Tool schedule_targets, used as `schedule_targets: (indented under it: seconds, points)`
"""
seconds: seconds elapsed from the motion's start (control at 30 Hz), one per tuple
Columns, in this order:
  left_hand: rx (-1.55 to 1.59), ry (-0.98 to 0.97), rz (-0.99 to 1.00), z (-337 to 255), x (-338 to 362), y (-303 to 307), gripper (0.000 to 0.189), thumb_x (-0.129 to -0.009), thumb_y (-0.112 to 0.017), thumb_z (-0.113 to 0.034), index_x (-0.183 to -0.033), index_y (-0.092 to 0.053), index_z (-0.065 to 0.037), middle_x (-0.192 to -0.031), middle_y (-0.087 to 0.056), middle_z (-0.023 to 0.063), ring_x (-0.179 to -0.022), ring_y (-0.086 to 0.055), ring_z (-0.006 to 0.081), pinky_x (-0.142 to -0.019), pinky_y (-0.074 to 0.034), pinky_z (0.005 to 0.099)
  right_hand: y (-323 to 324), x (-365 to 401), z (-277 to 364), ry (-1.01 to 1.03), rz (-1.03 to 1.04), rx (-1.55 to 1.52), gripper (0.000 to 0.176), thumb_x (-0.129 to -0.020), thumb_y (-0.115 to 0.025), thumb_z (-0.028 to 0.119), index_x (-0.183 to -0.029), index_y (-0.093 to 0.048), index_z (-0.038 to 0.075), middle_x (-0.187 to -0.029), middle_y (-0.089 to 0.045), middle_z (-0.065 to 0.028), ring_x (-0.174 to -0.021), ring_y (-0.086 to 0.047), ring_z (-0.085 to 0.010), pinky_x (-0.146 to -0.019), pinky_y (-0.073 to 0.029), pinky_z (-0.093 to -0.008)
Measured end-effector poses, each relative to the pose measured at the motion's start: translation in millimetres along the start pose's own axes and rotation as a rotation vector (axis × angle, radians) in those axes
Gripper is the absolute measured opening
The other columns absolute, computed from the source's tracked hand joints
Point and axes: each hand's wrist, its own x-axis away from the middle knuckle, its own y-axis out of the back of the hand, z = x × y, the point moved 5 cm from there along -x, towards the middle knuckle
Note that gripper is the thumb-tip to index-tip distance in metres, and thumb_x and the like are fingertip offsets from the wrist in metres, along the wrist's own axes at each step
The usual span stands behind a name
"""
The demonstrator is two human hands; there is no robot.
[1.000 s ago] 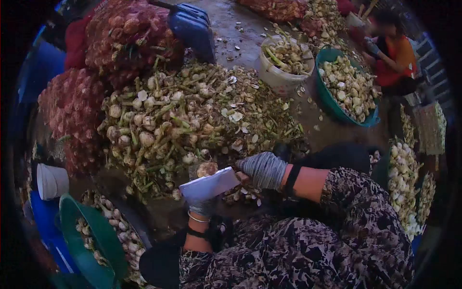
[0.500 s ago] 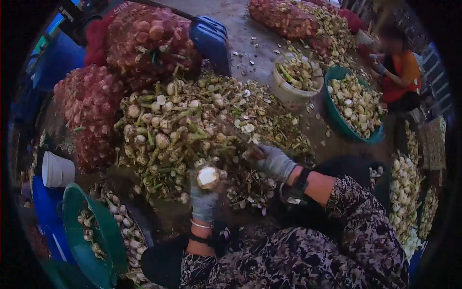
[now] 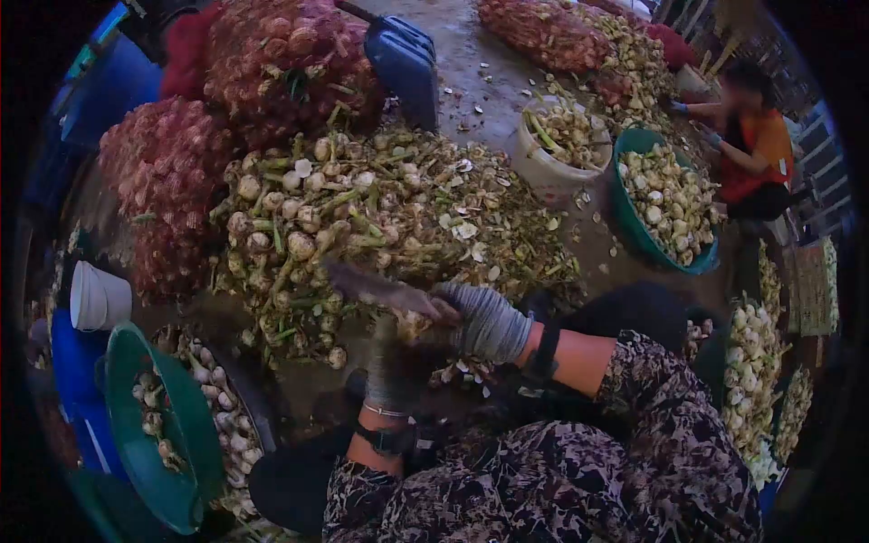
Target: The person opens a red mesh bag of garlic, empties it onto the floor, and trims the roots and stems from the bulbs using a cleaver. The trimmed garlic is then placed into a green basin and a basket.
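The gloved left hand (image 3: 396,366) is closed around a garlic bulb (image 3: 414,324), held clear of the floor, probably so the blade can reach it; the right hand (image 3: 489,321) is clenched on a cleaver (image 3: 376,285), its blurred blade just above the bulb; beyond lies the garlic pile (image 3: 362,208); a green basin (image 3: 186,434) sits to the left.

On my feed the left hand (image 3: 394,366) sits low and blurry, gloved fingers curled upward, band on the wrist. The right hand (image 3: 489,321), gloved too, is fisted just above it, bare forearm angling in sideways.
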Motion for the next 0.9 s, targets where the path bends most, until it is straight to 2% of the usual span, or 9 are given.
schedule_targets:
  seconds: [0.2,0.3,0.37,0.43,0.5,0.63,0.7,0.8,0.9]
  points:
    - [-0.83,-0.022,0.055,9,-42,115,0.026,-0.096,-0.054,-0.019,-0.118,-0.056,-0.005,-0.115,-0.058,0.0066,-0.108,-0.055,0.0185,-0.09,-0.047,0.0318,12,4,16,0.076,0.193,0.413,0.024,-0.087,-0.063,0.026,-0.105,-0.061,0.01,-0.091,-0.065,-0.0155,-0.087,-0.064,-0.0364,-0.072,-0.05,-0.0417]
    - [-1.224,-0.498,0.055,-4,-28,87,0.028,-0.093,-0.058,-0.018,-0.117,-0.058,-0.003,-0.109,-0.06,0.0068,-0.1,-0.058,0.0168,-0.086,-0.049,0.0307,18,4,8,0.072,0.305,0.566,0.02,-0.087,-0.061,0.025,-0.101,-0.062,0.011,-0.086,-0.064,-0.0161,-0.083,-0.064,-0.037,-0.071,-0.05,-0.0436]
    - [-1.055,-0.5,-0.389,-34,1,67,0.027,-0.092,-0.058,-0.013,-0.116,-0.06,-0.001,-0.104,-0.061,0.0067,-0.091,-0.059,0.0132,-0.077,-0.051,0.0275,27,1,-26,-0.058,0.242,0.717,0.02,-0.087,-0.06,0.027,-0.098,-0.062,0.01,-0.084,-0.065,-0.0158,-0.083,-0.063,-0.038,-0.071,-0.05,-0.0449]
    - [-0.462,-0.518,-0.129,-79,14,118,0.032,-0.092,-0.056,-0.011,-0.122,-0.056,0.0,-0.107,-0.062,0.0087,-0.091,-0.058,0.0101,-0.073,-0.051,0.0258,36,-6,-47,-0.175,0.163,0.653,0.023,-0.088,-0.059,0.031,-0.096,-0.062,0.01,-0.083,-0.064,-0.0165,-0.081,-0.062,-0.0391,-0.07,-0.05,-0.0455]
    - [-0.503,-0.812,-0.328,-155,68,79,0.043,-0.09,-0.058,-0.017,-0.129,-0.05,-0.001,-0.118,-0.058,0.0106,-0.096,-0.057,0.0129,-0.077,-0.048,0.0277,51,-6,-56,-0.211,-0.013,0.552,0.026,-0.088,-0.06,0.033,-0.096,-0.061,0.008,-0.083,-0.064,-0.0177,-0.078,-0.061,-0.0399,-0.069,-0.049,-0.0444]
    - [0.168,-0.859,0.346,-240,137,123,0.056,-0.089,-0.061,-0.03,-0.135,-0.044,-0.002,-0.134,-0.049,0.0132,-0.118,-0.05,0.0216,-0.103,-0.035,0.0395,56,-8,-35,-0.191,-0.053,0.455,0.03,-0.086,-0.064,0.034,-0.099,-0.059,0.007,-0.08,-0.063,-0.018,-0.076,-0.061,-0.039,-0.068,-0.048,-0.044]
    - [0.178,-0.779,0.441,-227,109,133,0.06,-0.088,-0.061,-0.033,-0.136,-0.043,-0.003,-0.138,-0.047,0.0138,-0.124,-0.048,0.0238,-0.11,-0.032,0.0425,51,-10,-17,-0.283,-0.031,0.317,0.016,-0.088,-0.065,0.021,-0.087,-0.059,0.006,-0.077,-0.062,-0.0089,-0.071,-0.059,-0.0225,-0.07,-0.049,-0.0356]
    - [0.074,-0.591,-0.505,-129,-7,173,0.064,-0.084,-0.068,-0.036,-0.133,-0.045,-0.002,-0.12,-0.061,0.0155,-0.109,-0.059,0.0278,-0.099,-0.043,0.0407,47,-8,-12,-0.246,-0.059,0.201,0.019,-0.087,-0.068,0.023,-0.087,-0.059,0.006,-0.076,-0.059,-0.0052,-0.072,-0.054,-0.0141,-0.073,-0.049,-0.0318]
    - [-0.404,-0.23,-0.658,-15,-81,229,0.06,-0.085,-0.065,-0.036,-0.13,-0.047,-0.001,-0.116,-0.062,0.0156,-0.106,-0.06,0.0277,-0.096,-0.045,0.0405,41,-7,-27,-0.213,-0.041,0.064,0.019,-0.086,-0.07,0.022,-0.09,-0.06,0.006,-0.078,-0.059,-0.0038,-0.073,-0.052,-0.0117,-0.076,-0.048,-0.0294]
